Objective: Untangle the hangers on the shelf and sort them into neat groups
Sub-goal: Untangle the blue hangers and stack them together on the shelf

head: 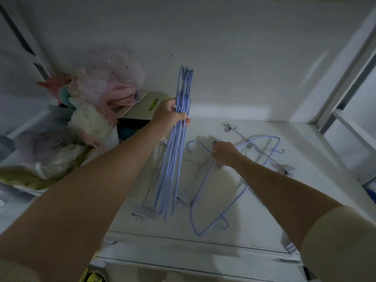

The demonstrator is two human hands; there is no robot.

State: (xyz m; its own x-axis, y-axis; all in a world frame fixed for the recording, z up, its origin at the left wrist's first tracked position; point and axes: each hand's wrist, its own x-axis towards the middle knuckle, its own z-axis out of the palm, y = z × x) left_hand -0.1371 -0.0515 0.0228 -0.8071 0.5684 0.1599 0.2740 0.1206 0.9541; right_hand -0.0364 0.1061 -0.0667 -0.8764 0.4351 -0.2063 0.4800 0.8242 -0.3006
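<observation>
— On the shelf point(264, 210), how many hangers?
— My left hand point(169, 115) grips one blue bundle point(179, 139), count unclear; my right hand point(223, 152) pinches one hanger point(200, 192); another point(270, 143) lies far right.

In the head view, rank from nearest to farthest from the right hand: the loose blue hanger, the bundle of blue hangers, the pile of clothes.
1. Loose blue hanger: in the right hand's grip.
2. Bundle of blue hangers: to its left, held upright by the left hand.
3. Pile of clothes: far left.
</observation>
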